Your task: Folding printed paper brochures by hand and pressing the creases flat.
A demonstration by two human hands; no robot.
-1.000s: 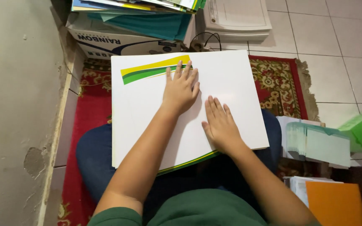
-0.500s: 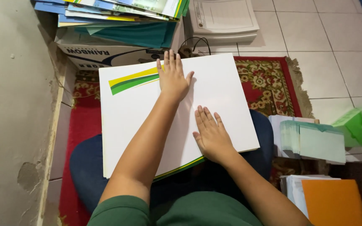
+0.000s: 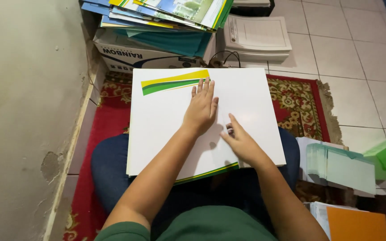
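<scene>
**Inspector:** Report the left hand (image 3: 202, 109).

**Assistant:** It lies flat, palm down, on the white sheet (image 3: 166, 125). The fingers (image 3: 205, 89) are straight and close together, pointing away from the person, with their tips just beside the yellow and green stripe (image 3: 173, 82) printed at the sheet's far left corner. Nothing is gripped; the hand only presses on the surface.

**Inspector:** And the right hand (image 3: 242, 142)?

**Assistant:** It rests on the same sheet, nearer the body and just right of the left hand. Its fingers are spread loosely, one stretched out toward the left hand, the others bent. Whether they pinch anything, I cannot tell; from here they only touch the paper.

**Inspector:** Location of the sheet?

**Assistant:** It lies across the person's lap, above the legs in dark blue cloth, with a green and yellow edge showing along its near side. Under the person is a red patterned rug (image 3: 300, 102) on the tiled floor.

**Inspector:** Surroundings?

**Assistant:** A cardboard box (image 3: 135, 56) stands beyond the sheet, with a stack of printed folders (image 3: 170, 13) on it. A pile of pale green papers (image 3: 340, 165) sits at the right, an orange folder (image 3: 358, 225) nearer.
</scene>
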